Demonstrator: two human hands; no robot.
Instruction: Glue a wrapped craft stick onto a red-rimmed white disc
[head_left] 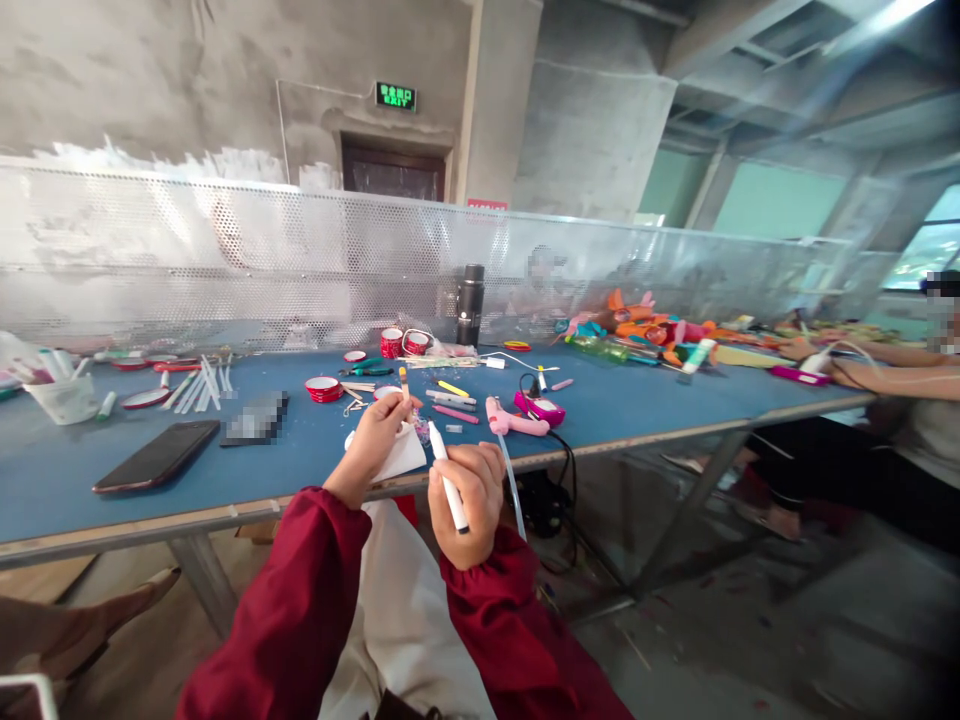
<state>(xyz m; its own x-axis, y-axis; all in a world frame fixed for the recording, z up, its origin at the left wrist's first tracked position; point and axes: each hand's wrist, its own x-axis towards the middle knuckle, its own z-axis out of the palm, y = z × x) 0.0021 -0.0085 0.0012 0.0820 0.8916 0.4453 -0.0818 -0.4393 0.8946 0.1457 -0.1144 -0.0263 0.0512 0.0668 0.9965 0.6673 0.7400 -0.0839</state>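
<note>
My right hand [470, 490] is closed around a white marker pen [450, 492] with a dark end, its other end slanting up towards my left hand. Pinched in the fingers of my left hand [384, 428] is a small flat wooden stick [404, 380] with an orange-brown patch, standing upright. Under that hand lies a white sheet [401, 455] at the table edge. Just beyond my hands are a yellow pen [452, 388], a pink pen [456, 414] and grey-white pens. A pink glue gun [517, 419] with a clear glue stick lies right of my right hand.
The blue table [255, 475] carries rolls of red tape [323, 388], pliers [367, 367], a phone [157, 457], a cup of markers [64, 395] and a black bottle [470, 305]. A magenta device [540, 408] sits behind the glue gun. Another person's arms [877, 362] are far right.
</note>
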